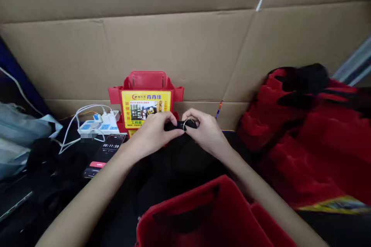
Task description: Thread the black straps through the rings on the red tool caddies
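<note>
Black strap [180, 125], gripped by my left fingers [171, 117] and right fingers [193, 113] above the surface [87, 147].
Below it a red box [174, 203] gapes up at me, its inside too dark to tell; the strap's long axis runs left-right, along the far edge, metal ring [183, 126] by my right fingers.

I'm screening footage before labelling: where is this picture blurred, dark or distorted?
Head view: red boxes at the right look smeared, while the yellow label in the middle is clearer; head view: the black piece between the left hand and right hand shows little detail; head view: forearms look stretched toward the lower corners; head view: the phone screen's digits stay readable.
</note>
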The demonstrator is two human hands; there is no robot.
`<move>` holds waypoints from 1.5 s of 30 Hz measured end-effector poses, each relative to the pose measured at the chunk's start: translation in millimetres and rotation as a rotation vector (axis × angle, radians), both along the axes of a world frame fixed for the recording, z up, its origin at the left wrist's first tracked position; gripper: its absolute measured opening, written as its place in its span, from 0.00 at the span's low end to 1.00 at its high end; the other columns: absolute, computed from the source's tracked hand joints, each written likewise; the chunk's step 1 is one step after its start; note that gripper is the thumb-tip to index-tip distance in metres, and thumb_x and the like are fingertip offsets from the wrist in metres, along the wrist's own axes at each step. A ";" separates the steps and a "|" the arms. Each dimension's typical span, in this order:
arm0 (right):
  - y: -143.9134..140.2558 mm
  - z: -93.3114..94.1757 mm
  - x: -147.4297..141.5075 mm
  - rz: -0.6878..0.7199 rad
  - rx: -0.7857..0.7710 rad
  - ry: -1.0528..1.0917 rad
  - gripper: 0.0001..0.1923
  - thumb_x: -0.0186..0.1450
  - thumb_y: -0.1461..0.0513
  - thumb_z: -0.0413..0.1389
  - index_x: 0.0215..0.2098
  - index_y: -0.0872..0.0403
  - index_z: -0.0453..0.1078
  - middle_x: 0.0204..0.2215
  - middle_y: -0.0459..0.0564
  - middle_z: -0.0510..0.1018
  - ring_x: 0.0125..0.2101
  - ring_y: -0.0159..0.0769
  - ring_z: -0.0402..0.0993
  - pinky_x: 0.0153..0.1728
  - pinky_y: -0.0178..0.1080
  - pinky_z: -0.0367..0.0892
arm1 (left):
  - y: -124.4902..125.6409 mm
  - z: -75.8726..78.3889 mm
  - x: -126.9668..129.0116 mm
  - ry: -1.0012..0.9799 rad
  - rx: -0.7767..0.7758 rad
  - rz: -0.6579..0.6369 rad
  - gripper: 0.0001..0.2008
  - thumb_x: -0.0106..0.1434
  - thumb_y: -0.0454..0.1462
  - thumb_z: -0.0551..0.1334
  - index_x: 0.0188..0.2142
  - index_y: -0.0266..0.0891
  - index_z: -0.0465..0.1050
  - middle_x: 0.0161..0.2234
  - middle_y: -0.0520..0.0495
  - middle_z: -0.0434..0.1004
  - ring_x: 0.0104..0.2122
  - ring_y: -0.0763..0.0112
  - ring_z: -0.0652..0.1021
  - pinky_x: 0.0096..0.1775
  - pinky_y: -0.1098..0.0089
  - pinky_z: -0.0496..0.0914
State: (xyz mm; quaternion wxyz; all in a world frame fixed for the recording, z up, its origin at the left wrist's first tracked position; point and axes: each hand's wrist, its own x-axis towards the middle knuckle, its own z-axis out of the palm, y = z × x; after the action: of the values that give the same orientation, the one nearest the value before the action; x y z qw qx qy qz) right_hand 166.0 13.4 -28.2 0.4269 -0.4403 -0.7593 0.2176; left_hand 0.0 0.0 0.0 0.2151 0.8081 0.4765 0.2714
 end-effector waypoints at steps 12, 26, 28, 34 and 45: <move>8.2 -6.3 2.3 -0.033 -0.003 -0.032 0.06 0.48 0.69 0.50 0.25 0.54 0.61 0.21 0.41 0.65 0.24 0.28 0.59 0.27 0.32 0.54 | -80.1 47.6 -17.4 0.427 -0.135 -0.324 0.11 0.52 0.44 0.64 0.36 0.46 0.72 0.32 0.53 0.75 0.30 0.67 0.75 0.30 0.71 0.63; 9.0 -0.6 5.7 -0.007 -0.092 0.042 0.05 0.51 0.65 0.52 0.26 0.56 0.70 0.23 0.46 0.73 0.26 0.33 0.67 0.30 0.35 0.61 | -7.1 28.5 -30.9 -0.062 -0.111 -0.254 0.11 0.62 0.40 0.55 0.37 0.36 0.73 0.30 0.48 0.75 0.29 0.73 0.74 0.31 0.74 0.67; 9.7 0.3 4.3 -0.001 -0.101 0.045 0.03 0.51 0.63 0.54 0.24 0.56 0.68 0.20 0.45 0.71 0.24 0.31 0.65 0.27 0.34 0.59 | 2.2 20.9 -26.5 -0.200 -0.110 -0.274 0.13 0.60 0.38 0.58 0.44 0.36 0.70 0.32 0.48 0.75 0.31 0.74 0.74 0.33 0.74 0.68; 11.1 3.2 1.3 0.056 -0.157 0.038 0.10 0.52 0.58 0.58 0.24 0.56 0.66 0.21 0.43 0.68 0.24 0.29 0.62 0.27 0.33 0.58 | 21.9 -2.3 -22.0 -0.198 -0.238 -0.340 0.09 0.57 0.40 0.62 0.34 0.36 0.67 0.23 0.54 0.69 0.22 0.78 0.72 0.25 0.76 0.67; 15.1 4.2 22.6 0.537 -0.387 0.159 0.11 0.57 0.59 0.58 0.32 0.55 0.61 0.26 0.42 0.62 0.28 0.27 0.58 0.28 0.30 0.56 | 13.9 14.1 -34.5 -0.075 -0.369 -0.174 0.04 0.53 0.34 0.62 0.25 0.34 0.69 0.20 0.50 0.75 0.20 0.78 0.74 0.23 0.78 0.67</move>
State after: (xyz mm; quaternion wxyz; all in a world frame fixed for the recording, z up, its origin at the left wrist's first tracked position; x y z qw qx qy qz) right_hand 188.6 28.5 -24.0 0.3208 -0.2792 -0.7570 0.4960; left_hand -34.5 13.9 14.1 0.3997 0.7825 0.4381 0.1896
